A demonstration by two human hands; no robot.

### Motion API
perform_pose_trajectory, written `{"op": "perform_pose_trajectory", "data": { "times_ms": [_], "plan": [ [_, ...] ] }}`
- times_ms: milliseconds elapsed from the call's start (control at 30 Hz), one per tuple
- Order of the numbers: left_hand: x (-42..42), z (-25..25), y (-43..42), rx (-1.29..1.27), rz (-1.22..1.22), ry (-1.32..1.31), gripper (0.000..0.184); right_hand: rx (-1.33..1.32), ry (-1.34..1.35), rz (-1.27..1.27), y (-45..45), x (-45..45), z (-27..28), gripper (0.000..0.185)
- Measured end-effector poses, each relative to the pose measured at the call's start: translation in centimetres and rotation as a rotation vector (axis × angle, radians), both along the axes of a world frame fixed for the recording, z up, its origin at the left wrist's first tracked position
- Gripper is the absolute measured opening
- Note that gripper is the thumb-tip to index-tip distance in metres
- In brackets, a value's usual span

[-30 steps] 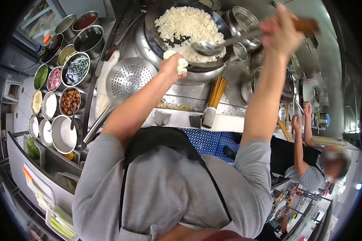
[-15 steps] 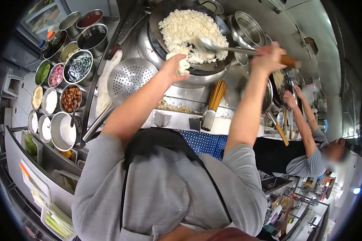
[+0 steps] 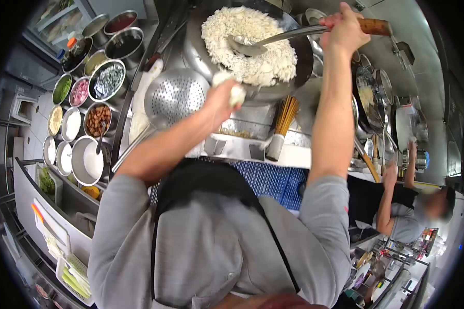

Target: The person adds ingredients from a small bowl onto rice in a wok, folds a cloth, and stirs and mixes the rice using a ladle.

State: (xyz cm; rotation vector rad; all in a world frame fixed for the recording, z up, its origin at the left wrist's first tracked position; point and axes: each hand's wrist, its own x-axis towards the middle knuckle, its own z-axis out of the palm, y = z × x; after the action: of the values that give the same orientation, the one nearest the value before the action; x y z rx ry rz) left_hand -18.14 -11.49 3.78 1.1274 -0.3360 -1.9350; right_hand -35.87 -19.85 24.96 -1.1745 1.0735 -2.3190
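Observation:
White rice (image 3: 224, 26) fills much of a dark wok (image 3: 305, 56) at the top of the head view. My left hand (image 3: 220, 100) is closed around a folded pale cloth (image 3: 237, 96) at the wok's near left rim. Held in my right hand (image 3: 347, 32) is a long-handled metal ladle (image 3: 286, 36) with a wooden grip end. Its head rests among the rice. A perforated strainer (image 3: 176, 95) lies just left of my left hand. Below the wok stands a bamboo brush (image 3: 285, 116) with a bound handle.
Several metal pots of ingredients stand on the left, among them diced brown pieces (image 3: 98, 121) and a white-filled pot (image 3: 87, 159). A co-worker (image 3: 404, 211) stands at the right near another wok (image 3: 368, 98). A long-handled pan handle (image 3: 368, 162) sticks out at centre right.
The ladle head has moved left and up within the rice, and my right hand is farther up. The rice has spread toward the near right. My left hand keeps its hold on the cloth.

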Motion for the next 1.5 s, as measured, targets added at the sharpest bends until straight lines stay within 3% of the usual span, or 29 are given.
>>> {"op": "perform_pose_trajectory", "data": {
  "times_ms": [33, 67, 100, 167, 233, 300, 367, 467, 500, 567, 600, 633, 667, 733, 767, 800, 867, 967, 1033, 1067, 1100, 1133, 1167, 1200, 1233, 1300, 1400, 1433, 1500],
  "plan": [
    [0.8, -2.5, 1.5, 0.007, 0.003, 0.087, 0.011, -0.005, 0.023, 0.027, -0.4, -0.5, 1.4, 0.020],
    [2.3, -1.1, 4.3, 0.114, -0.014, 0.011, 0.013, 0.042, -0.005, 0.030, 0.2, -0.6, 3.6, 0.021],
    [4.1, 0.4, 6.3, 0.164, -0.100, 0.043, 0.010, 0.085, -0.035, 0.034, 1.0, -0.5, 6.3, 0.022],
    [4.0, 8.9, 6.7, 0.215, -0.146, -0.011, 0.011, 0.043, 0.092, 0.159, 2.8, -0.6, 9.4, 0.025],
    [1.9, 9.7, 1.9, 0.180, -0.198, 0.053, 0.010, 0.154, 0.001, 0.190, 4.2, -0.5, 11.5, 0.028],
    [-0.3, 2.7, -2.1, 0.104, -0.251, 0.093, 0.009, 0.065, 0.058, 0.069, 5.0, 2.2, 6.7, 0.023],
    [-1.3, -3.2, -0.6, 0.010, -0.090, 0.061, 0.008, 0.020, 0.029, -0.062, 1.4, 1.7, 1.3, 0.020],
    [1.8, -5.2, 6.0, 0.150, -0.093, 0.098, 0.014, 0.113, -0.029, 0.072, 1.8, -1.1, 4.2, 0.019],
    [2.9, -1.7, 7.3, 0.243, -0.161, -0.016, 0.013, 0.132, -0.054, 0.117, 2.4, -1.4, 5.7, 0.019],
    [1.8, 2.4, 6.1, 0.147, -0.048, 0.031, 0.011, 0.137, 0.069, 0.141, 4.3, 0.2, 7.1, 0.020],
    [1.1, 1.2, 2.7, 0.193, -0.028, 0.163, 0.008, 0.173, 0.098, 0.157, 4.4, 0.3, 7.4, 0.022],
    [0.1, 3.3, 0.4, 0.112, -0.027, 0.066, 0.007, 0.186, 0.129, 0.169, 4.1, -0.1, 8.7, 0.024],
    [-0.5, 1.6, -2.5, 0.074, -0.075, 0.058, 0.010, 0.432, 0.138, 0.206, 2.9, -2.7, 14.2, 0.026],
    [-1.7, -0.4, -5.9, 0.080, -0.101, -0.025, 0.006, 0.310, 0.232, 0.136, 5.7, -2.0, 17.2, 0.023],
    [-2.2, -1.3, -6.8, 0.089, -0.105, -0.040, 0.006, -0.058, 0.307, 0.037, 10.5, 1.1, 14.7, 0.024],
    [-2.4, -2.2, -7.6, 0.100, -0.107, -0.057, 0.006, -0.161, 0.286, 0.347, 12.6, -1.2, 14.6, 0.029],
    [-2.4, -2.9, -7.9, 0.091, -0.103, -0.087, 0.006, -0.321, 0.354, 0.595, 15.2, -3.1, 12.1, 0.038],
    [-2.4, -2.3, -7.7, 0.087, -0.059, -0.088, 0.012, -0.258, 0.260, 0.056, 9.7, -1.7, -6.5, 0.025],
    [-2.3, -3.2, -7.7, 0.056, -0.074, -0.042, 0.011, -0.144, 0.223, 0.024, 3.8, -0.2, -13.7, 0.026],
    [-2.1, -3.7, -7.7, 0.048, -0.116, -0.002, 0.013, -0.064, 0.198, 0.121, 2.4, 0.5, -12.2, 0.029],
    [-1.7, -3.9, -8.0, 0.031, -0.158, 0.031, 0.016, -0.035, 0.425, 0.078, -1.0, -0.1, -10.3, 0.028],
    [-1.4, -3.6, -6.9, 0.033, -0.157, 0.049, 0.015, -0.025, 0.458, 0.054, -3.0, 0.5, -7.4, 0.028],
    [-1.0, -2.7, -5.6, 0.032, -0.158, 0.068, 0.014, -0.110, 0.443, -0.015, -3.6, 1.4, -4.4, 0.030],
    [-0.6, -1.6, -4.7, 0.021, -0.153, 0.091, 0.014, -0.091, 0.306, 0.089, -1.9, 2.8, -1.2, 0.029],
    [0.0, -1.0, -2.9, -0.030, -0.170, 0.022, 0.023, -0.068, 0.170, 0.195, 0.6, 3.9, 0.6, 0.028],
    [0.2, -2.5, 0.1, -0.525, -0.176, -0.197, 0.031, -0.320, 0.206, 0.374, 2.0, 3.2, -1.0, 0.027],
    [0.3, -0.1, 0.4, -1.448, -0.066, -0.920, 0.051, -0.158, 0.098, 0.199, -2.4, 1.7, -9.4, 0.028],
    [-0.2, -0.2, -0.8, -1.501, -0.140, -0.983, 0.052, -0.137, 0.090, 0.218, -4.2, 0.8, -9.5, 0.027],
    [-1.1, -0.8, -2.3, -1.601, -0.313, -1.110, 0.054, 0.051, 0.145, 0.122, -5.2, 1.4, -3.9, 0.029]
  ]
}}
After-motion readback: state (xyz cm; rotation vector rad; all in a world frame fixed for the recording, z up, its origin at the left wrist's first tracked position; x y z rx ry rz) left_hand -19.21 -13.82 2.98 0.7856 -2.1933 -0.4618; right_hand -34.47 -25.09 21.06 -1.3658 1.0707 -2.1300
